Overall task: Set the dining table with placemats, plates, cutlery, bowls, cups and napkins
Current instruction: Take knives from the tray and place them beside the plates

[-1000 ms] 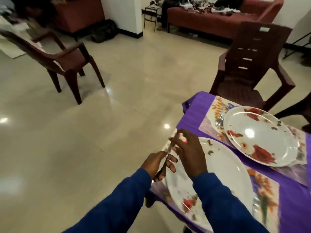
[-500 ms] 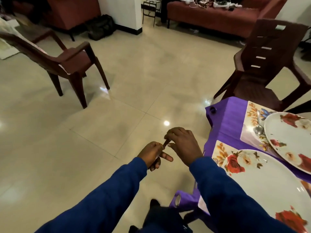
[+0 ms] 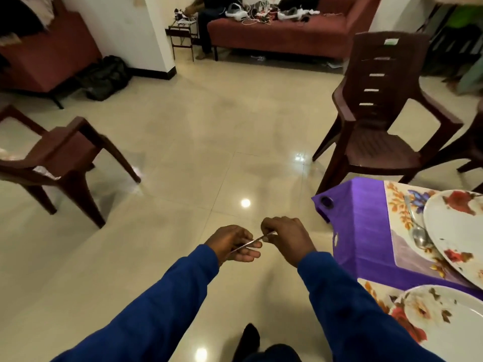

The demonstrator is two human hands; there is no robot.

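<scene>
You are carrying both hands away from the near plate (image 3: 449, 325), which a second ago lay directly beneath your grip and is now sitting well to its right. Your left hand (image 3: 231, 242) and right hand (image 3: 286, 236) are now hanging over bare floor (image 3: 183, 158), left of the purple tablecloth (image 3: 366, 231). The thin metal piece of cutlery (image 3: 252, 241) is lying flatter between them, and the hands are drawing slightly apart along it, the right pinching its far end.
</scene>
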